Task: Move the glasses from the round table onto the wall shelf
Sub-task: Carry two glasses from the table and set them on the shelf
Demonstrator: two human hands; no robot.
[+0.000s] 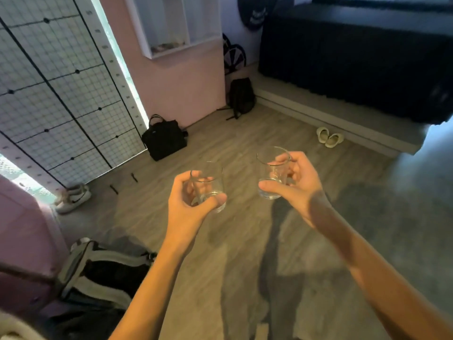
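I hold two clear drinking glasses over the wooden floor. My left hand (188, 204) grips one glass (208, 186) with fingers and thumb curled round its lower half. Around the other glass (272, 173) my right hand (296, 182) is wrapped, the thumb across its base and the fingers behind it. Both glasses are upright and look empty. A white box-shaped wall shelf (171, 25) hangs on the pink wall ahead, at the top of the view. The round table is out of sight.
A black handbag (164, 138) and a black backpack (241, 96) stand against the pink wall. Sneakers (73, 197) lie left by the wire grid panel (56, 89), pale clogs (329, 138) right by a low step. A striped bag (103, 271) lies near my left.
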